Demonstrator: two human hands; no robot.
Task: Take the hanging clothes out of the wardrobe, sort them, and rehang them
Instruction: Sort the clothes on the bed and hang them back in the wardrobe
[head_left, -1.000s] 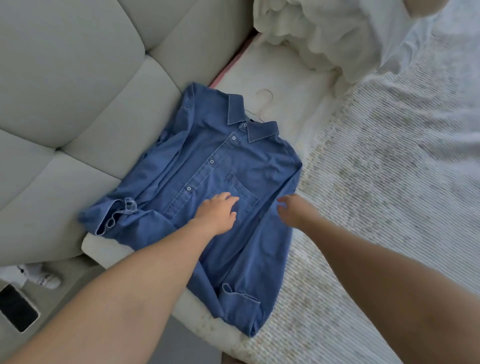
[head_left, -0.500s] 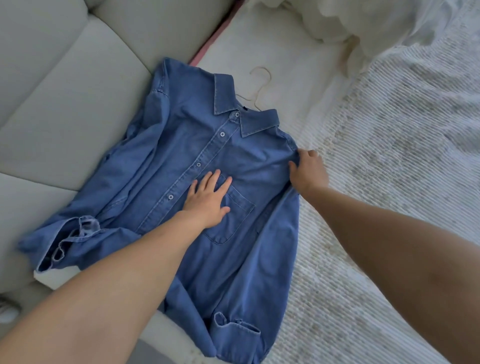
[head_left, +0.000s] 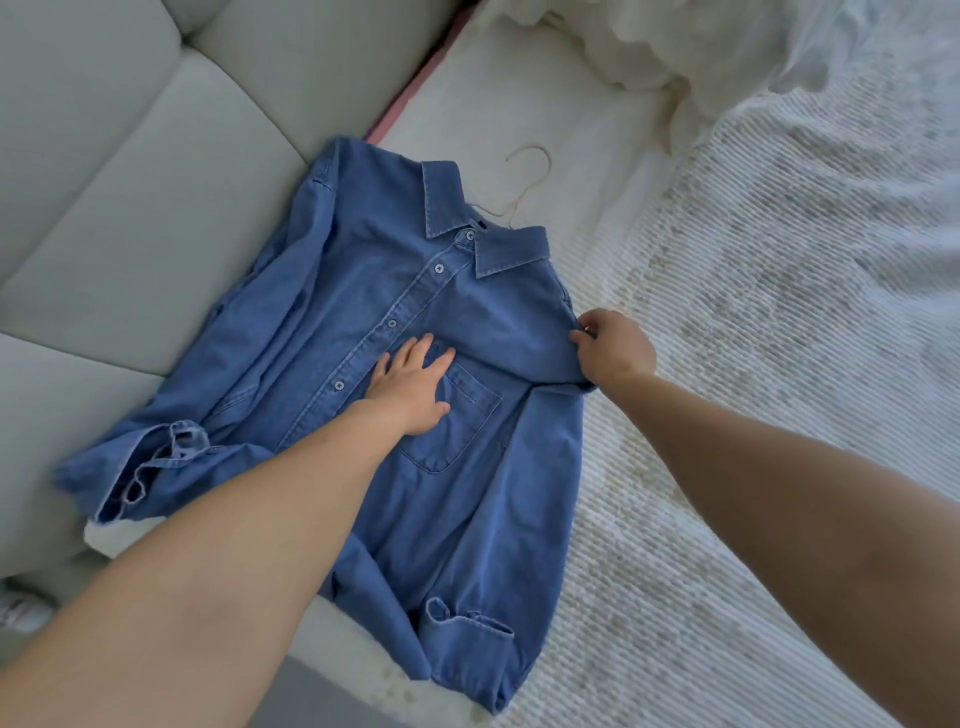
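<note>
We have a blue denim shirt (head_left: 415, 364) lying flat, front up and buttoned, on the bed (head_left: 779, 364), with its left side running up against a padded grey headboard (head_left: 130, 208). The hook of a pale hanger (head_left: 527, 182) sticks out past the collar onto the sheet, so the hanger looks to be inside the shirt.

Left hand (head_left: 410, 384) lies flat on the chest, fingers straight and slightly spread, just beside the button strip and touching the top edge of the breast pocket (head_left: 452, 421). Right hand (head_left: 613, 348) pinches the fabric at the shoulder and sleeve seam on the bed side, fingers curled round a fold of cloth. The two hands are apart, with the pocket between them.

We read this step as smoothing and squaring the shirt on its hanger before it goes back in the wardrobe, which is out of view. To do it well: keep the flat hand as an anchor so the front does not slide, and pull the pinched shoulder outward and slightly up so the seam sits on the hanger's end. Pull gently; denim is stiff and will drag the whole shirt if the anchor lifts.

The far sleeve is bunched against the headboard with its cuff (head_left: 161, 457) rumpled, and the near cuff (head_left: 467, 629) is folded over by the hem. Both likely need straightening next. A crumpled white duvet (head_left: 701, 52) sits beyond the collar, clear of the shirt.
</note>
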